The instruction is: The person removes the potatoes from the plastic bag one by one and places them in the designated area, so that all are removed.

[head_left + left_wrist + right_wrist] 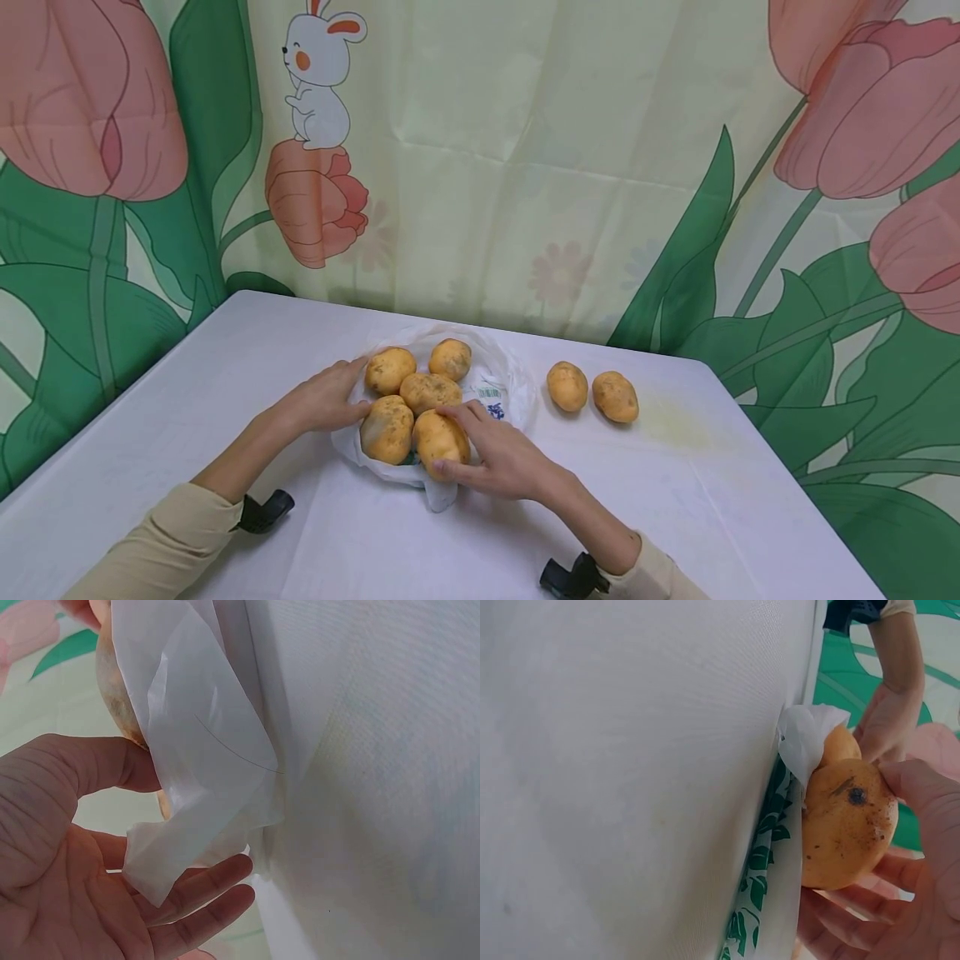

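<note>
Several yellow potatoes [387, 430] lie together on a spread white plastic bag [519, 387] at the middle of the table. My right hand [501, 454] holds the near right potato [435, 442], thumb at its near side and fingers over its far side. That potato [847, 825] shows a dark spot in the right wrist view. At the bag's left edge rests my left hand [322, 402], its thumb close to the near left potato. In the left wrist view, a loose flap of the bag [202, 742] lies between the thumb and the loosely extended fingers.
Two more potatoes, one left [567, 386] and one right [616, 397], lie on the white tablecloth [615, 500] to the right of the bag. Behind the table hangs a printed curtain [480, 167] with tulips and a rabbit. A black wrist camera [264, 511] sits on my left wrist.
</note>
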The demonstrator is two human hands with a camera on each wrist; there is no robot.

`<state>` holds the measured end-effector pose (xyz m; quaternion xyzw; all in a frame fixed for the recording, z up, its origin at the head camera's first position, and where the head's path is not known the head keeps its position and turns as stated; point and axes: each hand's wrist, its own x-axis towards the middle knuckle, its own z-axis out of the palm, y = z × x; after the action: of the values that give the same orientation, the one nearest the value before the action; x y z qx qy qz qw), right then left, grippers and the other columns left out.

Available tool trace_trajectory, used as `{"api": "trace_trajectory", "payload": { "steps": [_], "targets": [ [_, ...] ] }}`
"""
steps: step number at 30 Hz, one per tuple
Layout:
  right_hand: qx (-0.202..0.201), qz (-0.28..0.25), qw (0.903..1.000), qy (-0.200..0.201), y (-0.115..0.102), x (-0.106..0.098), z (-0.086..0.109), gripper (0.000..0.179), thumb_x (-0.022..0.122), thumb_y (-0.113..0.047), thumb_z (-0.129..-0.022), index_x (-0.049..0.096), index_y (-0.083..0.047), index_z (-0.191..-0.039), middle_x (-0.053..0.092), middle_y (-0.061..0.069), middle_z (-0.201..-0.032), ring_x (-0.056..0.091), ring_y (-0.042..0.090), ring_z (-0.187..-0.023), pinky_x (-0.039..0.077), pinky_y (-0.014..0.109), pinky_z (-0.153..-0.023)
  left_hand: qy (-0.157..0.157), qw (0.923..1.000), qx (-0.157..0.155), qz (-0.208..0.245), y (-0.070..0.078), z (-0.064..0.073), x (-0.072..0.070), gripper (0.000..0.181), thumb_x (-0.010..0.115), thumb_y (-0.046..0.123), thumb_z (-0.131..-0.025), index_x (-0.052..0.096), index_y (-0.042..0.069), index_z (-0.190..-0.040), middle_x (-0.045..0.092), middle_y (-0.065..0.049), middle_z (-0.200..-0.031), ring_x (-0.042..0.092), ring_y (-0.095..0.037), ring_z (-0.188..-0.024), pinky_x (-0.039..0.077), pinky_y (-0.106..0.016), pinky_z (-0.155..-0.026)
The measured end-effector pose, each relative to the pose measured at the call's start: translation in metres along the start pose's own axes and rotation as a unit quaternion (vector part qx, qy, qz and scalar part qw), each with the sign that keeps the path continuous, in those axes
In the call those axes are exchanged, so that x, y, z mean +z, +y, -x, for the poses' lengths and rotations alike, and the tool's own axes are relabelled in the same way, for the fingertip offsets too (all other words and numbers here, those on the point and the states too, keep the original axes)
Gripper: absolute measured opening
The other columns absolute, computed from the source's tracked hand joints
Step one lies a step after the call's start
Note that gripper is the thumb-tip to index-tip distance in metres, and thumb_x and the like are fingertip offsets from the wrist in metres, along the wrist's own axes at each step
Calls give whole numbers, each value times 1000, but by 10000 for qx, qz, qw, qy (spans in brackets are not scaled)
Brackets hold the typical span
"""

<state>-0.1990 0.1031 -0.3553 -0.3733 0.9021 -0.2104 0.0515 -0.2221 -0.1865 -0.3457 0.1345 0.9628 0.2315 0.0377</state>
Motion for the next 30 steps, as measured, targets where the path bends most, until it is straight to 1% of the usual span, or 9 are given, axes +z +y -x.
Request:
{"api": "trace_trajectory", "payload": {
  "steps": [5,9,11,14,17,21,24,28,30],
  "targets": [
    [2,8,9998,207,0,-2,2,65,61,-54,-99,42,-24,-153,50,-2,-136,59,16,-110,52,41,-93,7,10000,41,-8,1,2,-1,80,70,20,-93,30,-17,-151,45,-39,-144,49,-49,-133,45,-59,-103],
    [-27,33,9993,371,1,-6,3,66,61,-54,-98,42,-23,-153,50,-2,-138,58,16,-113,51,41,-96,24,10000,44,42,1,2,-1,80,70,20,-92,31,-16,-151,46,-39,-143,51,-47,-130,47,-58,-102],
    [-22,7,9991,433,1,-9,4,67,62,-54,-98,41,-22,-153,51,-2,-139,59,16,-110,51,39,-94,34,10000,46,66,0,1,0,80,70,20,-92,31,-16,-151,47,-39,-142,53,-46,-128,47,-58,-100],
    [1,-112,9985,529,2,-15,6,68,63,-52,-98,40,-21,-155,51,-2,-137,60,20,-99,51,35,-85,38,9999,54,91,-1,1,0,79,69,20,-92,31,-15,-152,48,-38,-142,53,-45,-126,48,-58,-100],
    [37,-265,9975,648,3,-21,8,68,64,-49,-98,40,-20,-154,51,-1,-135,60,20,-93,50,32,-79,28,9999,55,110,-2,0,1,79,69,19,-92,30,-15,-152,48,-38,-142,55,-43,-123,49,-56,-98],
    [134,-390,9955,855,5,-30,11,67,66,-47,-98,41,-20,-153,52,0,-133,57,15,-95,51,32,-80,36,9999,145,74,-3,1,1,79,69,19,-93,30,-17,-151,49,-39,-141,54,-45,-126,48,-56,-99],
    [164,-424,9934,1052,7,-37,14,67,68,-46,-97,41,-21,-153,52,1,-133,56,15,-98,53,37,-81,49,9998,213,21,-3,1,0,79,69,20,-92,30,-17,-150,48,-39,-141,51,-48,-130,47,-57,-101],
    [101,-443,9906,1290,10,-48,19,68,70,-41,-97,41,-20,-154,50,2,-141,53,14,-106,54,40,-84,48,9998,202,18,-3,2,0,80,69,21,-92,30,-17,-151,48,-39,-141,53,-47,-128,48,-57,-98],
    [63,-423,9894,1391,11,-53,21,68,70,-39,-97,40,-20,-154,49,3,-144,52,13,-109,53,37,-84,53,9998,211,31,-3,1,0,80,69,21,-92,30,-17,-151,49,-39,-140,54,-46,-126,49,-56,-98]
  ]
}}
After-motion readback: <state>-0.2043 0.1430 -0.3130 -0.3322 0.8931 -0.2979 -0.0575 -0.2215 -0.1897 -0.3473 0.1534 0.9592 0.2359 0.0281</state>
